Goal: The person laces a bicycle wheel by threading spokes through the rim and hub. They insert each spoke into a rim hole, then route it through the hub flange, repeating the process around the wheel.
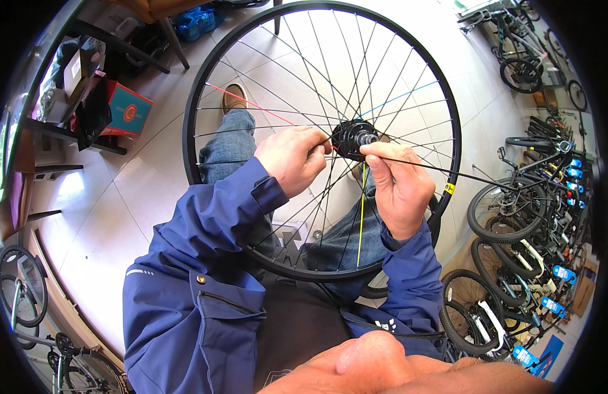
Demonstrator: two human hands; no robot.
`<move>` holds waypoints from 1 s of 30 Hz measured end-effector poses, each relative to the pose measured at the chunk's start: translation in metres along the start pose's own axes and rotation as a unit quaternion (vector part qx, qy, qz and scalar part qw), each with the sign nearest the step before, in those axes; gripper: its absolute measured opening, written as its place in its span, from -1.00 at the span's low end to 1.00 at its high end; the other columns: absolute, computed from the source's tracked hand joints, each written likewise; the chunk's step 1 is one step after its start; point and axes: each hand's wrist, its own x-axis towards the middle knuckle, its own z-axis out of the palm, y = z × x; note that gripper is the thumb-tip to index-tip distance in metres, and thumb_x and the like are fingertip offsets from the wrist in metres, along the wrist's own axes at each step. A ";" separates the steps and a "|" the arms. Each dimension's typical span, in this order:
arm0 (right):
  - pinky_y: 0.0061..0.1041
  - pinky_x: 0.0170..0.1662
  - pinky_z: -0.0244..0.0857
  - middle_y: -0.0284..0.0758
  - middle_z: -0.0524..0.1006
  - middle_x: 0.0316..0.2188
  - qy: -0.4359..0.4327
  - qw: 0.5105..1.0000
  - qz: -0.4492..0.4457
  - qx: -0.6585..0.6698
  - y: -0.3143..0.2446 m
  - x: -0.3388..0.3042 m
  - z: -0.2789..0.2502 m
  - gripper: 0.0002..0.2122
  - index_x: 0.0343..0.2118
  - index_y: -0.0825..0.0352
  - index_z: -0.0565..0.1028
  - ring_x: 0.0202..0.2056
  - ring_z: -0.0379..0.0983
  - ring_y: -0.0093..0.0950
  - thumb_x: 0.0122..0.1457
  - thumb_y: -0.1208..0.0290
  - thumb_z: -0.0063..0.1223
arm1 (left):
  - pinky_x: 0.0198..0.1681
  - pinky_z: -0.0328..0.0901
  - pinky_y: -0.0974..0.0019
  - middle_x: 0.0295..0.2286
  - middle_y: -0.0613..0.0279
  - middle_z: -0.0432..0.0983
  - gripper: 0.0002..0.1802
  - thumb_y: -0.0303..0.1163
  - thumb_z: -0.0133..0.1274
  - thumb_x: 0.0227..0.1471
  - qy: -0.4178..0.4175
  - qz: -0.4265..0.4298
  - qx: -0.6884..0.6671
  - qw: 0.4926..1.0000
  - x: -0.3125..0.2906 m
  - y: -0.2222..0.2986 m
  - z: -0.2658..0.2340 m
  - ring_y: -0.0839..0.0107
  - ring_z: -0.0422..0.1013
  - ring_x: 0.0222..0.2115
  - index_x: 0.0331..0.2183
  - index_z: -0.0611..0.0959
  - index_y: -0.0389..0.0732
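Observation:
A bicycle wheel with a black rim (192, 125) lies across my legs, its black hub (347, 136) between my hands. Most spokes are black, but one is red (251, 104), one blue (406, 96) and one yellow (362, 217). Thumb and forefinger of my right hand (404, 187) pinch a black spoke (475, 176) close to the hub; its far end sticks out past the rim on the right. My left hand (292, 157) is closed at the hub's left side, and its fingertips hide whatever they grip there.
Several bicycles (507, 217) stand in a row along the right, and more bikes (64, 361) are at the lower left. On the left are a dark table with a red-and-teal box (128, 108) by it. A blue plastic bag (197, 23) lies at the top on the tiled floor (113, 217).

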 end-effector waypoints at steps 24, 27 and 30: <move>-0.37 -0.15 0.59 -0.24 0.75 -0.28 -0.014 1.000 0.003 0.015 0.003 0.001 0.003 -0.88 -0.18 0.37 0.75 -0.25 0.71 -0.26 0.24 0.58 0.45 | -0.12 0.51 0.04 -0.30 -0.04 0.71 -0.77 -0.43 0.07 0.28 0.000 0.002 0.001 1.000 -0.001 0.000 -0.002 -0.02 0.64 -0.26 -0.19 0.77 -0.31; -0.42 -0.11 0.57 -0.23 0.77 -0.24 -0.034 0.999 0.009 0.015 0.001 0.001 0.001 -0.90 -0.15 0.45 0.74 -0.23 0.71 -0.32 0.33 0.56 0.40 | -0.12 0.51 0.04 -0.30 -0.04 0.71 -0.77 -0.43 0.07 0.27 0.001 0.002 0.007 1.000 -0.001 -0.001 -0.002 -0.02 0.64 -0.26 -0.18 0.77 -0.31; -0.41 -0.09 0.57 -0.22 0.77 -0.24 -0.045 0.999 0.026 0.015 -0.001 0.002 0.000 -0.90 -0.16 0.45 0.74 -0.21 0.72 -0.32 0.33 0.56 0.40 | -0.13 0.51 0.04 -0.30 -0.04 0.70 -0.77 -0.43 0.07 0.27 0.004 0.006 0.003 1.000 -0.001 -0.001 -0.002 -0.02 0.63 -0.27 -0.18 0.77 -0.31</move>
